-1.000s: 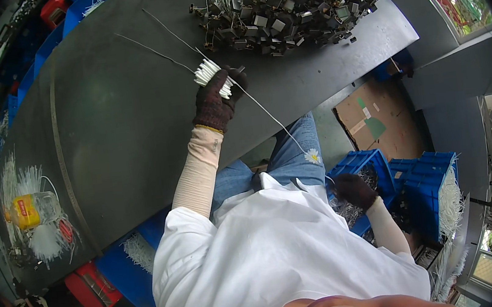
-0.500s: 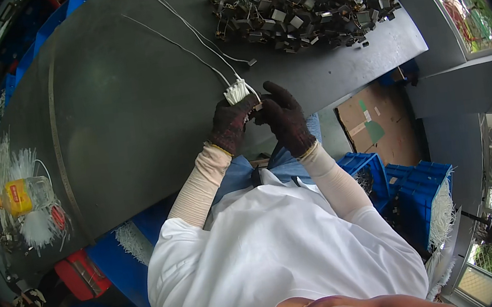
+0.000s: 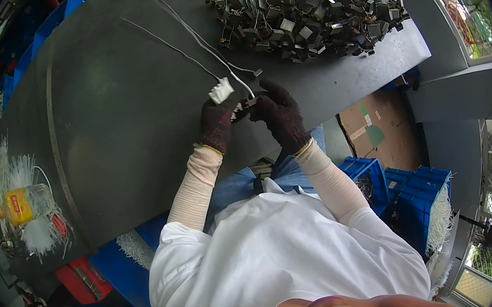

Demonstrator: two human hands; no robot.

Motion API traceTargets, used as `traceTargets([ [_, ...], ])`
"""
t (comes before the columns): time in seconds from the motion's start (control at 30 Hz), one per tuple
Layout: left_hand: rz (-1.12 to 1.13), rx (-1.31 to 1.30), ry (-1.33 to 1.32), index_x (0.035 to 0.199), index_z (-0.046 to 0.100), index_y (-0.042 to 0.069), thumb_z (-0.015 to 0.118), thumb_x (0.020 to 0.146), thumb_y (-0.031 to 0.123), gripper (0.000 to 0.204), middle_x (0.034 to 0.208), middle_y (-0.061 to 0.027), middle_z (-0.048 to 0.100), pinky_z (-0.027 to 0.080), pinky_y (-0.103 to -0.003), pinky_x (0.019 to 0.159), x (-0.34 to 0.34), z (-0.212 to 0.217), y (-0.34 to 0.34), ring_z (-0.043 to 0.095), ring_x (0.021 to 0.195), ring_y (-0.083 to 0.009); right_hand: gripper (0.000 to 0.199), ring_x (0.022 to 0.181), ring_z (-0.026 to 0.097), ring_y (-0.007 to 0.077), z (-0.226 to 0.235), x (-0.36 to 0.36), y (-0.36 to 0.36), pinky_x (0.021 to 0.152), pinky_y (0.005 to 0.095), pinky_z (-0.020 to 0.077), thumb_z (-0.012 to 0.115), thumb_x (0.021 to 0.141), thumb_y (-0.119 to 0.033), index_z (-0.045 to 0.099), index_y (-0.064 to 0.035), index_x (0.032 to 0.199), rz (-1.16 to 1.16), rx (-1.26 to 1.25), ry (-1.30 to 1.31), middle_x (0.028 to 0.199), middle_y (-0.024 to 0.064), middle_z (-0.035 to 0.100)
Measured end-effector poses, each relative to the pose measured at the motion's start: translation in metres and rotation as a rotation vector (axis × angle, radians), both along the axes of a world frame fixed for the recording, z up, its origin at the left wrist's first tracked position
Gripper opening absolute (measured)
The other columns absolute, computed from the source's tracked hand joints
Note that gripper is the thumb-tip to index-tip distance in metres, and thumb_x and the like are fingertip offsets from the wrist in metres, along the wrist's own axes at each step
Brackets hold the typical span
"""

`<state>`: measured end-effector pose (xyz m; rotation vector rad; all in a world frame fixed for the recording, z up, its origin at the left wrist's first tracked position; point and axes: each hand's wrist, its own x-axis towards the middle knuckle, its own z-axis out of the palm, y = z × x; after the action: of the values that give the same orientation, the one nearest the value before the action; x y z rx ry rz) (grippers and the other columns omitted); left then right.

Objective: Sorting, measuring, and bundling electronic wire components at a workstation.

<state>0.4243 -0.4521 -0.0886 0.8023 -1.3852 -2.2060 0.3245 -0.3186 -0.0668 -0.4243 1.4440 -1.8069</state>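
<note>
My left hand (image 3: 219, 123), in a dark knitted glove, is closed round a bunch of short white tube-like pieces (image 3: 222, 91). Between the fingertips of my gloved right hand (image 3: 281, 118) is the end of a white cable (image 3: 234, 71), with a small dark metallic connector (image 3: 253, 101) on it. The hands are close together over the near edge of the dark table (image 3: 114, 127). Another thin cable (image 3: 175, 48) runs up to the white bunch. Just beyond my right hand lies one more small connector (image 3: 257, 73) on its wire.
A heap of dark metal-ended wires (image 3: 309, 20) covers the far right of the table. At the left lie a clear bottle with a yellow label (image 3: 19, 206) and white strands. Blue crates (image 3: 420, 199) stand at lower right, beside a cardboard sheet (image 3: 381, 124). A red case (image 3: 83, 281) sits lower left.
My left hand has shifted left with the white bunch, opening a small gap between the hands. The connector at my right fingertips now shows more plainly.
</note>
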Motion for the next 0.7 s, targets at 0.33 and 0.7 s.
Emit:
traceTargets([
  [0.33, 0.101, 0.111, -0.089, 0.082, 0.067, 0.006, 0.065, 0.088, 0.021, 0.017, 0.07, -0.0018, 0.064, 0.043, -0.025, 0.051, 0.017, -0.002, -0.016, 0.058, 0.06, -0.0096, 0.052, 0.089, 0.064, 0.0336, 0.032, -0.092, -0.065, 0.074, 0.0419, 0.0533, 0.071, 0.08, -0.012, 0.053, -0.0112, 0.129, -0.397, 0.468, 1.562, 0.108, 0.0167, 0.06],
  [0.7, -0.084, 0.693, 0.285, 0.099, 0.066, 0.005, 0.068, 0.087, 0.011, 0.013, 0.09, -0.0075, 0.068, 0.059, -0.036, 0.071, -0.07, -0.011, 0.028, 0.068, 0.078, -0.0211, 0.022, 0.071, 0.058, 0.0144, 0.023, -0.015, 0.085, 0.064, 0.0289, 0.0493, 0.07, 0.082, -0.008, 0.058, -0.0038, 0.1, -0.307, 0.455, 1.039, 0.084, 0.0057, 0.057],
])
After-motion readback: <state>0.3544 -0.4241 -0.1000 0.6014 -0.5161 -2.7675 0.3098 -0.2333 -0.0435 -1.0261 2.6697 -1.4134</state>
